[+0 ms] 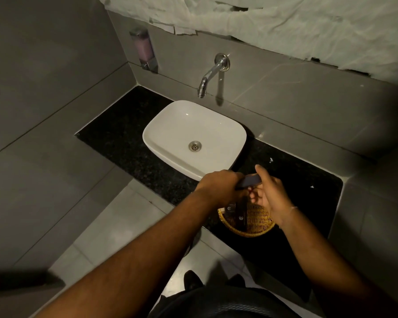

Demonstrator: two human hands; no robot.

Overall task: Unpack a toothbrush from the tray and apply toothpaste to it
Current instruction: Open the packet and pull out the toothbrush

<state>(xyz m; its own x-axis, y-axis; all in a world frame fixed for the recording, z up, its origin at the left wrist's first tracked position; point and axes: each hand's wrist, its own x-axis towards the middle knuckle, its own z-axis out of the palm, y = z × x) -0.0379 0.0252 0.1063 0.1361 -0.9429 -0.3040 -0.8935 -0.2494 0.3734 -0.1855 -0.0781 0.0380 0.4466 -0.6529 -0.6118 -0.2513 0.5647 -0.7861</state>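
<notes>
A round wicker tray [257, 222] stands on the black granite counter [124, 138] near its front edge, right of the sink. Dark flat packets [240, 214] lie inside it. Just above the tray, both hands hold one dark packet [251, 180]. My left hand [218, 187] grips its left end with closed fingers. My right hand [271, 193] holds the right end, thumb raised. What the packet contains is hidden. No toothpaste tube is visible.
A white basin [166, 125] with a metal drain sits in the counter's middle under a chrome wall tap [208, 76]. A soap dispenser [144, 48] hangs on the wall at the left. Small white scraps [271, 159] lie on the counter at the right.
</notes>
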